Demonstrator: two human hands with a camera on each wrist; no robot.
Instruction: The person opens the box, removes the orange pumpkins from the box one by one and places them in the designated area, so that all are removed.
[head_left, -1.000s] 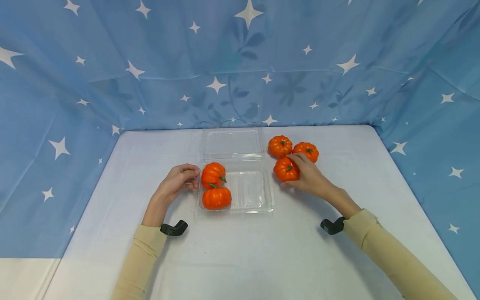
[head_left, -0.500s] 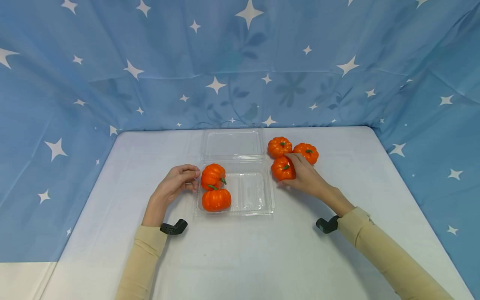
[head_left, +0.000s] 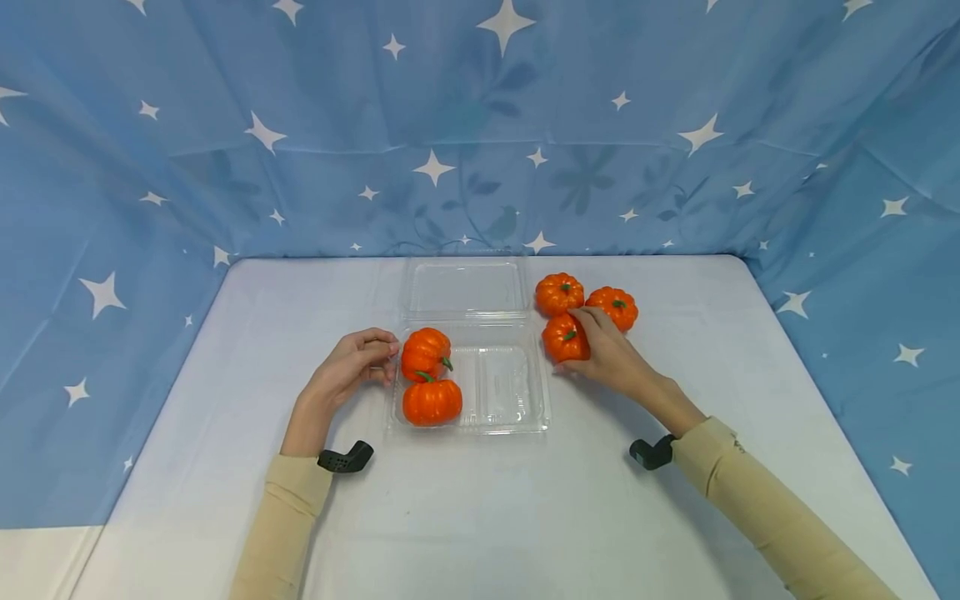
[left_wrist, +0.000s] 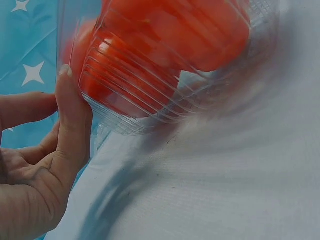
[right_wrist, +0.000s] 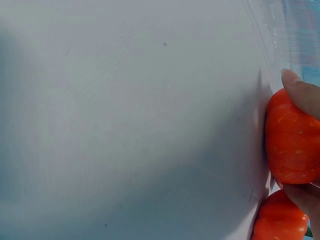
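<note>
A clear plastic clamshell box lies opened out in the head view, its lid folded back. Two small orange pumpkins with green stems, the upper pumpkin and the lower pumpkin, sit in its left part. My left hand pinches the box's left rim; its thumb lies against the clear wall in the left wrist view. To the right of the box, my right hand grips another pumpkin between thumb and fingers. The right wrist view shows this held pumpkin at its right edge.
Behind the right hand are two more pumpkins, the left one and the right one. Everything rests on a white-covered table. A blue curtain with white stars hangs along the table's back and sides.
My right hand has shifted slightly left with its pumpkin, toward the box. The left hand stays at the box's rim, and the pumpkins in the box keep their places.
</note>
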